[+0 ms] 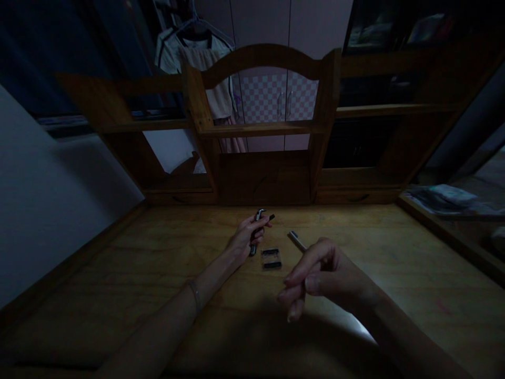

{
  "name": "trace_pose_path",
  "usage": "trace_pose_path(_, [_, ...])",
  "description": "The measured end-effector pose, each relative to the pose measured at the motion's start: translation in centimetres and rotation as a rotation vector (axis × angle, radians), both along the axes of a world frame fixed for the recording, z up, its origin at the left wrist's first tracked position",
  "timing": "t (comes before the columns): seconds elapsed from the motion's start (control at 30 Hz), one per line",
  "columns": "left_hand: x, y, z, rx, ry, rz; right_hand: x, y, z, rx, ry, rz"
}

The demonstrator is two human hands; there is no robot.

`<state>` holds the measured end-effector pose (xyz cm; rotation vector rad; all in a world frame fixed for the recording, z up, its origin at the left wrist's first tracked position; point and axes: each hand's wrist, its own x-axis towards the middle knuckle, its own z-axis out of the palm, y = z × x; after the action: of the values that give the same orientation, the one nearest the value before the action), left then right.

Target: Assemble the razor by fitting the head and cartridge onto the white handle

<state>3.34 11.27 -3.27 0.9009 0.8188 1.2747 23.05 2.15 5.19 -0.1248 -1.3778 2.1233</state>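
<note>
My left hand (249, 235) is closed around a slim dark tool (253, 249) with a shiny bent tip sticking out above the fingers. A short black piece (272, 217) juts out beside its thumb; I cannot tell whether it belongs to the tool. Just right of that hand, a small clear case (271, 265) with two black strips lies on the desk. My right hand (315, 276) hovers nearer to me, thumb pressed to the fingers; anything between them is hidden. Beyond its knuckles lies a grey pen-like stick (296, 240), its near end covered from sight.
The wooden desk top (177, 231) runs to a wooden shelf unit (264, 131) with drawers at its foot. A white wall (59, 173) bounds the left. Papers or bags (450, 197) lie beyond the raised right edge. Clothes (205, 58) hang behind the shelf. The light is dim.
</note>
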Motion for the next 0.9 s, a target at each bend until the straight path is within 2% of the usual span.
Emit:
trace_pose_path(0.37, [0.0,0.0,-0.1,-0.01,0.0,0.016,0.0,0.3,-0.3,-0.018,0.022,0.014])
trace_pose_path(0.63, [0.0,0.0,0.0,-0.007,0.002,0.01,-0.4,0.5,-0.6,0.001,0.044,-0.066])
trace_pose_path(0.9, [0.0,0.0,0.1,-0.012,0.002,0.008,-0.6,0.7,-1.1,0.038,-0.048,-0.134])
